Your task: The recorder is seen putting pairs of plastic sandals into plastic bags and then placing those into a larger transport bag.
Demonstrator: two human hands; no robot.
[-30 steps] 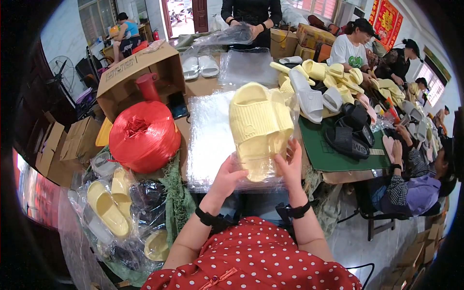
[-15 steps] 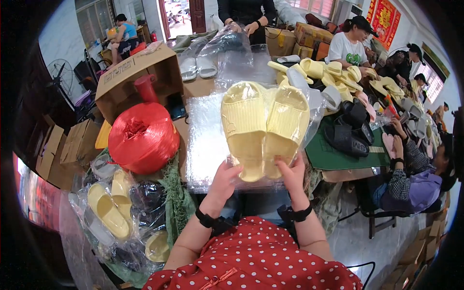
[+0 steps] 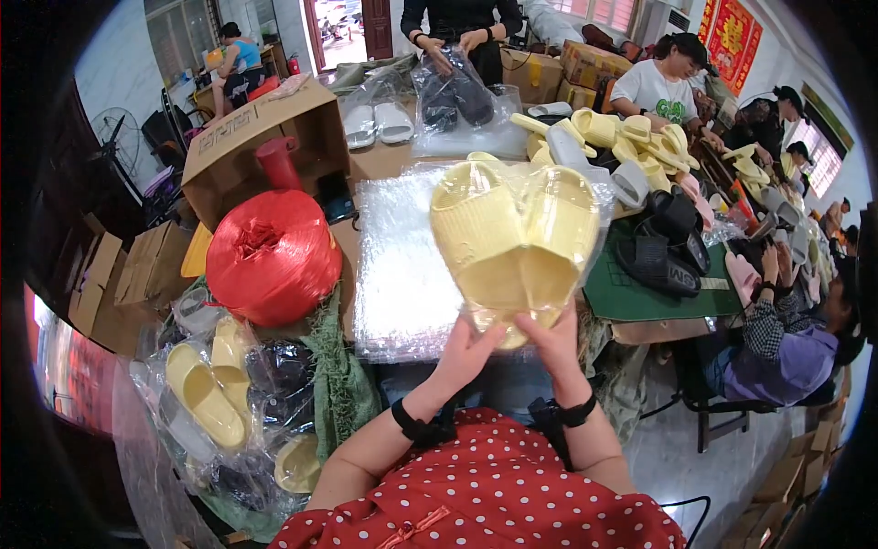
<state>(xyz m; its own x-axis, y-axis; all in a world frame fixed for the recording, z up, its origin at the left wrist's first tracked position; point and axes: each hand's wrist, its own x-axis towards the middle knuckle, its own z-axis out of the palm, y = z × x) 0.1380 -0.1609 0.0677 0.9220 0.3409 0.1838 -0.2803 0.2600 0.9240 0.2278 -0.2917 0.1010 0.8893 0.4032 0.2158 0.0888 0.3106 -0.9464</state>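
A pair of pale yellow slide sandals [image 3: 517,242] in a clear plastic bag is held up in front of me, soles' heel ends toward me. My left hand [image 3: 471,352] grips the bagged pair at the heel end, thumb on top. Close beside it, my right hand [image 3: 553,340] is closed on the same end, its thumb also on top. Under and behind the sandals lies a stack of flat clear plastic bags [image 3: 398,265] on the table. The fingers beneath the sandals are hidden.
Left stand a roll of red plastic twine [image 3: 273,261] and an open cardboard box [image 3: 265,137]. Bagged sandals [image 3: 203,393] fill a green sack at lower left. Black slides [image 3: 660,265] lie on a green board at right. Several co-workers sit or stand around; one across handles bagged dark slippers [image 3: 457,96].
The bagged yellow pair has shifted slightly right, and its two sandals now press closer at the heels. My hands have come nearer together. The co-worker across has lowered a bag of dark slippers.
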